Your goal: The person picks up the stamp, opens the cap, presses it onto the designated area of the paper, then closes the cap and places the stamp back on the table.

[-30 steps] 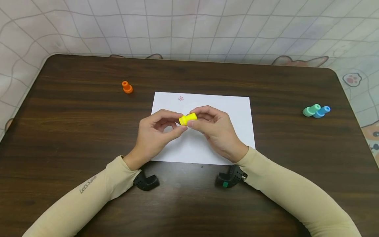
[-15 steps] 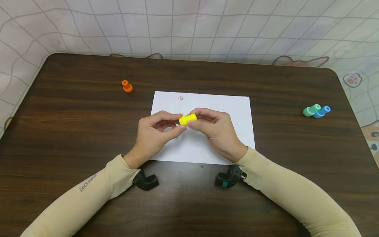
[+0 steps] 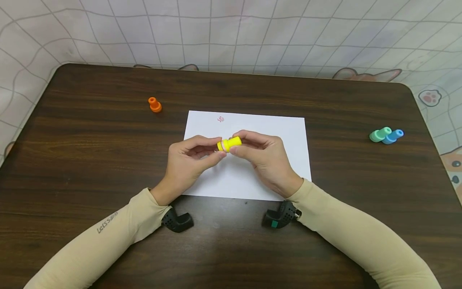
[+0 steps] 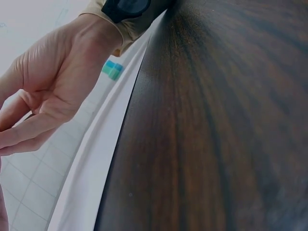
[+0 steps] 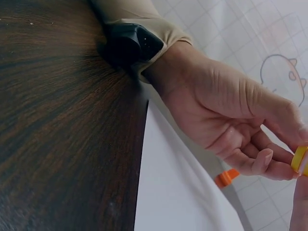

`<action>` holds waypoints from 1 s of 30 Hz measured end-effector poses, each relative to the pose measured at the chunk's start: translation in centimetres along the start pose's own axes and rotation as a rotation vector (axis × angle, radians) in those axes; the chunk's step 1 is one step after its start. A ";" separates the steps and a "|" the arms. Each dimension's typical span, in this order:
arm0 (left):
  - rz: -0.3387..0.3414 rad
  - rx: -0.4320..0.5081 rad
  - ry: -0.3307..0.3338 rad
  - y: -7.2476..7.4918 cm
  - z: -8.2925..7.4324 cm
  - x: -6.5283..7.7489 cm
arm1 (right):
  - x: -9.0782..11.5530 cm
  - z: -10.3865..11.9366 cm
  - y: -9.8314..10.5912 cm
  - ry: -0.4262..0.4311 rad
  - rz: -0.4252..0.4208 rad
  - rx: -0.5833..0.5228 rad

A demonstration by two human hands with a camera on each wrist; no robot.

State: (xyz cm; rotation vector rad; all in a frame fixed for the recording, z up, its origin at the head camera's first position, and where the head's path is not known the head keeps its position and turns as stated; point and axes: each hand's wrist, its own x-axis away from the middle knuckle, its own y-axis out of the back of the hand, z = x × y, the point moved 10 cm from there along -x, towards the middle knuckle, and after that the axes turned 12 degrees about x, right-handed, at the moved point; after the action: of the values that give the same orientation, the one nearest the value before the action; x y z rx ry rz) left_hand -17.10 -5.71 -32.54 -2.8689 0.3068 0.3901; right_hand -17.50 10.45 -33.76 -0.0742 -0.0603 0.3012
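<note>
In the head view a small yellow toy stamp (image 3: 231,143) is held between both hands above a white sheet of paper (image 3: 267,176). My left hand (image 3: 187,160) pinches its wider cap end between thumb and forefinger. Thumb and fingers of my right hand (image 3: 265,158) grip the narrower handle. A pale band shows between cap and body. The right wrist view shows my left hand from below (image 5: 226,106), with the yellow cap (image 5: 299,159) at its fingertips. My right hand (image 4: 57,82) appears in the left wrist view, its fingertips cut off by the frame edge.
A small red print (image 3: 221,119) marks the paper near its top edge. An orange stamp (image 3: 155,105) stands at the back left of the dark wooden table (image 3: 90,160). To the right, a green stamp (image 3: 380,135) and a blue stamp (image 3: 393,137) stand side by side.
The pale band between the yellow stamp's cap and body has come into sight. My right hand has shifted very slightly right with the handle; the other stamps stay put.
</note>
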 end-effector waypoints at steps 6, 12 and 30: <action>-0.009 -0.007 0.004 0.1 -0.2 -0.1 | -0.1 0.1 0.1 -0.015 -0.006 -0.003; -0.013 -0.007 0.004 0.1 -0.5 -0.2 | -0.2 0.4 0.3 -0.015 -0.025 0.014; -0.064 0.005 -0.008 0.5 -1.4 -0.6 | -1.0 3.6 3.1 0.041 -0.149 0.031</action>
State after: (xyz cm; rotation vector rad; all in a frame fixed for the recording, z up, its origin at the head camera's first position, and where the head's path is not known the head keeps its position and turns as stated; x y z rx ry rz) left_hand -17.45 -6.37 -31.17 -2.8629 0.2144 0.3882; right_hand -19.65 13.27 -30.47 -0.0447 -0.0204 0.1520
